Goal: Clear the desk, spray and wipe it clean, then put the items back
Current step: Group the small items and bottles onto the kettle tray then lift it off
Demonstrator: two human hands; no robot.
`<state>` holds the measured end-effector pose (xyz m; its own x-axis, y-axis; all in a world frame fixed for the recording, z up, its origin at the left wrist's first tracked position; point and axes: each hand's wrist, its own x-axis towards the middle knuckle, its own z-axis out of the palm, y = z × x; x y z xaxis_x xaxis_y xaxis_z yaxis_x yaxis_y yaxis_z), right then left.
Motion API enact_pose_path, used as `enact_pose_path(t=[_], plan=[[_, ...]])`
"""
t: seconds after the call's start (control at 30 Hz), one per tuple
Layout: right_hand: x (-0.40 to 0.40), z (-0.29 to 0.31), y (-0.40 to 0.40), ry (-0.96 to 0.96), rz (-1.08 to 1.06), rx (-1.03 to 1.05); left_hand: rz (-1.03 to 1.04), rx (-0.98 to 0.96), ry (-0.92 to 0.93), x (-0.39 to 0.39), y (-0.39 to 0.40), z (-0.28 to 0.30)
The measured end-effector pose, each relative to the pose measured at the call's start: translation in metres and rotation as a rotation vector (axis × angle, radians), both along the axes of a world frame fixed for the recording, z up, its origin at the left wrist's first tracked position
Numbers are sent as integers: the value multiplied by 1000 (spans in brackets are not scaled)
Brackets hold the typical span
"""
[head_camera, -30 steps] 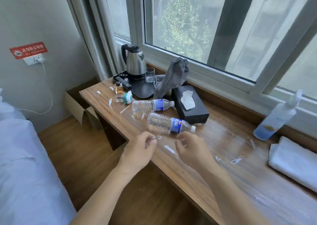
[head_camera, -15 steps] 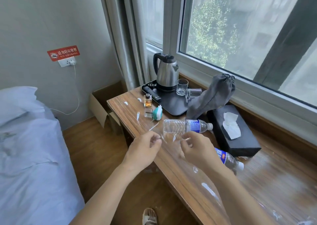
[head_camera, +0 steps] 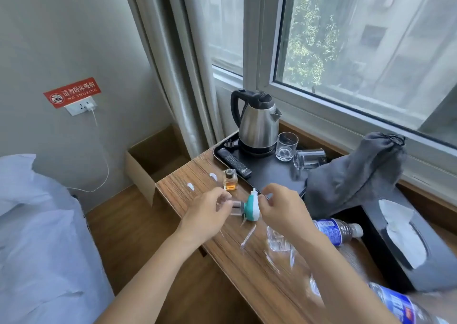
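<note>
Head view showed both hands moved to the far left end of the desk (head_camera: 247, 269), where they met at a small teal-and-white device with a clear bottle section (head_camera: 248, 208). The left hand (head_camera: 210, 207) had its fingers curled on the clear end of that device; the right hand (head_camera: 284, 207) pinched at its teal end. Whether the device had left the desk surface could not be told.

Judged against the task, clearing had only begun — the desk still carried most of its items. Just beyond the left hand stood a small amber perfume bottle (head_camera: 230, 180), with white smears (head_camera: 191, 187) on the wood beside it. Beyond the right hand sat a black tray (head_camera: 272, 175) holding a kettle (head_camera: 257, 123), a remote (head_camera: 235, 162) and two glasses (head_camera: 286, 146). To the right of the right hand lay a grey drawstring bag (head_camera: 353, 175), a black tissue box (head_camera: 408, 237) and a water bottle (head_camera: 333, 229); a second water bottle (head_camera: 400, 306) lay near the right forearm.

Compared with the frame half a second earlier, the hands had been loosely curled and empty, nearer the person and close to the water bottles. The view had shifted left with them — the teal device, formerly well ahead of the hands, now lay between them. A second earlier, a spray bottle and folded cloth were visible at the desk's right end; neither was in view here.
</note>
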<state>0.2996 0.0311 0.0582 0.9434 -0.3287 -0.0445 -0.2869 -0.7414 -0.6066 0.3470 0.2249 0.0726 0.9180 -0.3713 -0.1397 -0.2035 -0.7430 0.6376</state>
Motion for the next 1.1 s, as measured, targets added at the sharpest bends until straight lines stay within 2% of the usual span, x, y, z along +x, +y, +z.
enact_pose_path(t=[0.17,0.3,0.5,0.7,0.9,1.1], plan=[[38,-19,9,100,-22,-69,-45,-26,-6,59,1,-12],[57,-38,20,198,-69,-128,-156,55,-59,109,0,-35],[69,-49,48,320,-318,-222,-451,224,-150,181,-2,-67],[79,-52,68,448,-561,-222,-723,271,-218,219,-11,-80],[88,-53,77,443,-722,-144,-794,131,-261,234,-11,-90],[114,-25,61,199,-922,-32,-677,-139,-180,255,-20,-81]])
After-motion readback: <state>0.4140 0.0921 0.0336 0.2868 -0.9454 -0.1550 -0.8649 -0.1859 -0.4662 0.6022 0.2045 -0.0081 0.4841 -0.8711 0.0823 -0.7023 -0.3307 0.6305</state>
